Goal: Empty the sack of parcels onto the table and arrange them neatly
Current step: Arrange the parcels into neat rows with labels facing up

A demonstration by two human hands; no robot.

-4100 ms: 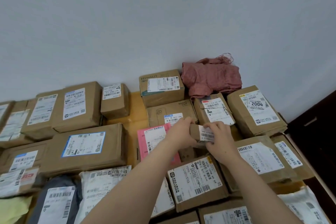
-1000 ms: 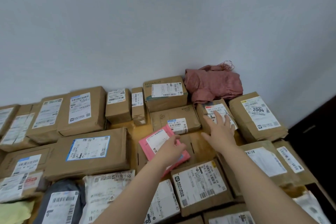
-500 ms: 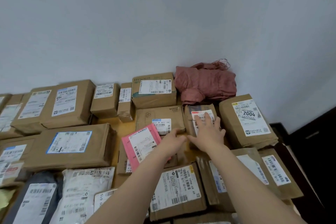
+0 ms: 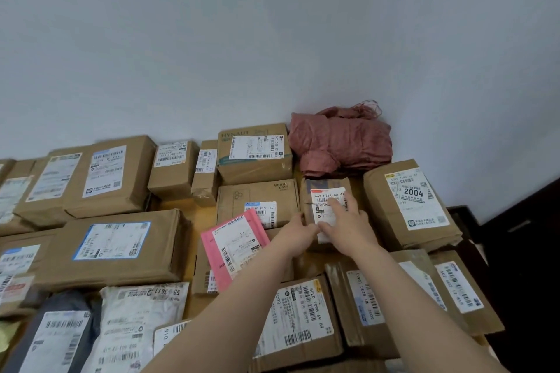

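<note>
brown parcels (image 4: 115, 248), white labels; pink mailer (image 4: 212, 239); dusty-pink sack (image 4: 339, 142).

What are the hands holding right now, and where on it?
The small brown parcel: the left hand grips its near left edge, and the right hand lies flat on its labelled top.
</note>
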